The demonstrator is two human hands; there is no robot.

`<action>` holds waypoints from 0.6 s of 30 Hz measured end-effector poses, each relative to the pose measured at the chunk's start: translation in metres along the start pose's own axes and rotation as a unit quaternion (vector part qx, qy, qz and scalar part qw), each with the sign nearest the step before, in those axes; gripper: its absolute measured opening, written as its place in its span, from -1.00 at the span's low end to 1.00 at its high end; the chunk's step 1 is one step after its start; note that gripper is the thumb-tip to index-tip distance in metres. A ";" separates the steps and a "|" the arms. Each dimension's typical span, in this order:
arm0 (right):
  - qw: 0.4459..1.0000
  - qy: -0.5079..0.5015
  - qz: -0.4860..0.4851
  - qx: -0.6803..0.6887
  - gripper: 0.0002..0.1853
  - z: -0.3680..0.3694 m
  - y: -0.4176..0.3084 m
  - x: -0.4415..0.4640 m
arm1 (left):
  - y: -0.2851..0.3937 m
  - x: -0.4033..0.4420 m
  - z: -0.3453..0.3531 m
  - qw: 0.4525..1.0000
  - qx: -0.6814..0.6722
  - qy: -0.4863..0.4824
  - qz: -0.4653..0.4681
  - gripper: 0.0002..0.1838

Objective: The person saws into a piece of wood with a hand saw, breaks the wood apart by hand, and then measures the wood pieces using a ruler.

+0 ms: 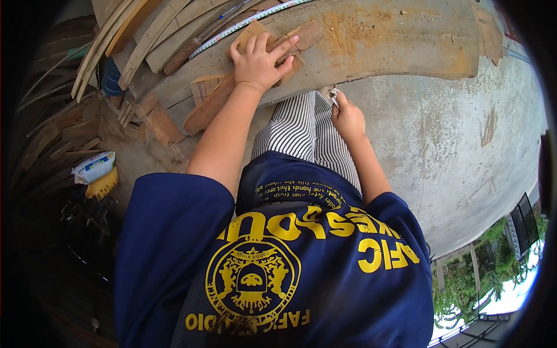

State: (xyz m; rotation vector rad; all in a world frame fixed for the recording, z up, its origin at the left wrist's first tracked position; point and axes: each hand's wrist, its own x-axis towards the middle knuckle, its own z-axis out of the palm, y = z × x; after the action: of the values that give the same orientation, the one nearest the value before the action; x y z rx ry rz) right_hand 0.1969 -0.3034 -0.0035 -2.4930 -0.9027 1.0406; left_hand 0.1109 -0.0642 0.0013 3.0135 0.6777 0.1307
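1. Concrete floor: runs off to the right, its edges lost in the lens's dark rim
2. Counter: a worn wooden surface, its far side cut off by the top of the view
3. Planks: piled at the left, their upper ends out of view
4. Wooden pieces: on the counter, middles covered, so their number is unclear
5. Left hand: fingers spread across the wooden pieces, undersides hidden
6. Right hand: fingers clenched around a small object just beside the counter's near edge
7. Small object: only a pale end shows, its kind hard to make out
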 end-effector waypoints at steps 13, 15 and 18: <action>1.000 -0.005 0.009 0.003 -0.75 -0.001 0.006 -0.013 | 0.000 -0.001 0.000 1.000 -0.005 -0.003 -0.009 -0.51; 1.000 -0.007 -0.001 -0.007 -0.76 -0.015 -0.026 0.018 | 0.002 0.000 0.000 1.000 -0.008 -0.009 -0.010 -0.51; 1.000 -0.010 -0.008 -0.020 -0.78 -0.012 -0.031 0.027 | 0.001 -0.001 0.002 1.000 -0.010 0.007 -0.006 -0.51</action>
State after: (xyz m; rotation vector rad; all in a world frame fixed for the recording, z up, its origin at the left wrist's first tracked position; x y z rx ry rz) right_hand 0.2069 -0.2627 0.0050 -2.5079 -0.9558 1.0532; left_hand 0.1102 -0.0652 -0.0006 2.9918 0.6911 0.1560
